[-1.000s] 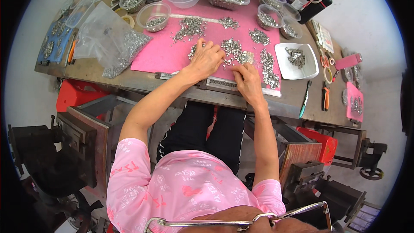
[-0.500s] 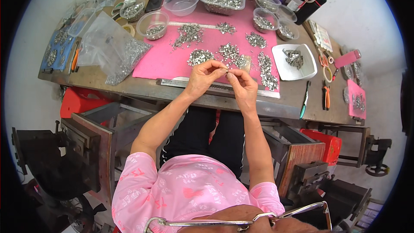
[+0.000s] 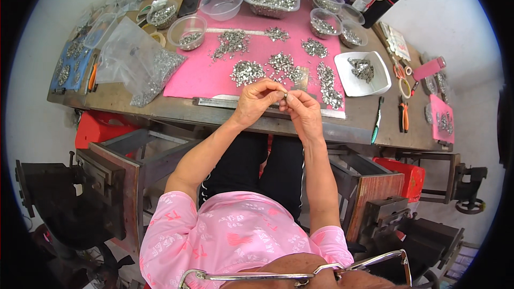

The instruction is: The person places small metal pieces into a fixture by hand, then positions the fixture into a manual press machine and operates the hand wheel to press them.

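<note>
My left hand and my right hand meet above the bench's front edge, thumbs and fingers pinched together. Between their fingertips is a small metal piece, mostly covered and too small to make out in detail. Just beyond my hands, heaps of small silvery metal pieces lie on a pink mat. A flat metal strip rests beside one heap. Along the mat's near edge runs a long metal bar, partly behind my hands.
A clear bag of metal pieces lies left of the mat. To the right are a white tray, a toothbrush and orange-handled pliers. Plastic tubs of pieces stand at the back. Vises flank the bench below.
Both hands have come slightly nearer my body, still pinched together. The fingers have shifted around the small piece, and more of it shows between the fingertips. The view has moved slightly.
</note>
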Demonstrator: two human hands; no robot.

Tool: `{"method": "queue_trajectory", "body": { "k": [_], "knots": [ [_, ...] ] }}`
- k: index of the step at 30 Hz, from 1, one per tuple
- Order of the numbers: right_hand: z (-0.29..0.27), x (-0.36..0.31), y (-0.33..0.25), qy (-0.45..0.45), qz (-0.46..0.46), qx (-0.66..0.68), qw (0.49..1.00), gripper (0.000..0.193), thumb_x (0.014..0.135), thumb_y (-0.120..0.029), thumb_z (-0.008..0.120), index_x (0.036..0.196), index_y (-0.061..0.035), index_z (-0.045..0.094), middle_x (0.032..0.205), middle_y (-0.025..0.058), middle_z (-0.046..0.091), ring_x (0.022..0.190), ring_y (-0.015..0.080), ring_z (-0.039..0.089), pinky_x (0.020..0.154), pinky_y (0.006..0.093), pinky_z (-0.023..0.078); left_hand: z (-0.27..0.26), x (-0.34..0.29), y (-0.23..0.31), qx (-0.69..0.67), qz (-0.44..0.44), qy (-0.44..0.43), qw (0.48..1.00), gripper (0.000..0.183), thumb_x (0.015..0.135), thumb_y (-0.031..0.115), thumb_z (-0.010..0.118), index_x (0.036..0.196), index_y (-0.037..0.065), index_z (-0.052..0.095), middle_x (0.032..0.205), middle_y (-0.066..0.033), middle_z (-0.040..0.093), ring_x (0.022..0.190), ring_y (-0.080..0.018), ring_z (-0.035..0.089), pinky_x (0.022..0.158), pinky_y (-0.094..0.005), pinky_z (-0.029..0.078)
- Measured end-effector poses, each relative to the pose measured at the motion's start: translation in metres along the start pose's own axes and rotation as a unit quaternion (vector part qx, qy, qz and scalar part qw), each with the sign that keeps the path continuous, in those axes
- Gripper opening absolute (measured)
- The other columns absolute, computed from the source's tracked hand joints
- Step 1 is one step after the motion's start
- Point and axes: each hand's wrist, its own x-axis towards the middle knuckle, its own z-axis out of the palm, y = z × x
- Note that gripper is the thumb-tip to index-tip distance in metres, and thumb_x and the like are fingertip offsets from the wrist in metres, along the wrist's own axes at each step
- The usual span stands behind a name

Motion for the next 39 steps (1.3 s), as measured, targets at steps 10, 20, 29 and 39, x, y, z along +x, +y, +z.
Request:
{"method": "queue_trajectory", "body": {
  "k": [10,20,29,39],
  "knots": [
    [-0.001,-0.003,0.006,0.048,-0.033,-0.05,0.997,0.011,0.097,-0.011,0.067,0.1,-0.0006,0.068,0.088,0.0047,0.069,0.078,0.0113,0.063,0.075,0.0254,0.051,0.019,-0.006,-0.009,-0.003,0.013,0.037,0.999,0.011,0.099,0.004,0.064,0.108,0.0,0.068,0.096,-0.0017,0.066,0.086,-0.0089,0.063,0.077,-0.0254,0.054],
    [0.011,-0.006,0.008,0.085,-0.064,-0.091,0.99,0.008,0.098,-0.009,0.066,0.099,-0.0006,0.067,0.087,0.0028,0.067,0.076,0.0083,0.061,0.072,0.0232,0.05,0.021,-0.013,-0.013,-0.114,-0.064,0.055,0.99,0.014,0.102,0.012,0.061,0.113,0.003,0.065,0.099,-0.0009,0.064,0.089,-0.0084,0.06,0.083,-0.0258,0.05],
    [-0.044,-0.036,-0.041,0.186,-0.198,-0.255,0.928,0.011,0.098,-0.011,0.059,0.092,-0.0029,0.063,0.079,0.0038,0.063,0.072,0.0132,0.059,0.072,0.0291,0.05,0.001,-0.014,-0.005,-0.283,-0.114,0.049,0.951,0.014,0.102,0.012,0.06,0.114,0.004,0.063,0.102,-0.0041,0.065,0.093,-0.0149,0.063,0.091,-0.0318,0.052],
    [-0.278,-0.176,-0.126,0.401,-0.137,-0.756,0.498,0.021,0.097,-0.02,0.061,0.099,0.0009,0.062,0.081,0.0152,0.066,0.071,0.0303,0.064,0.068,0.0418,0.051,-0.067,-0.001,0.025,0.39,-0.056,0.04,0.918,0.008,0.093,0.011,0.065,0.096,0.005,0.068,0.088,-0.0039,0.067,0.084,-0.0188,0.062,0.076,-0.035,0.049]
  ]
}}
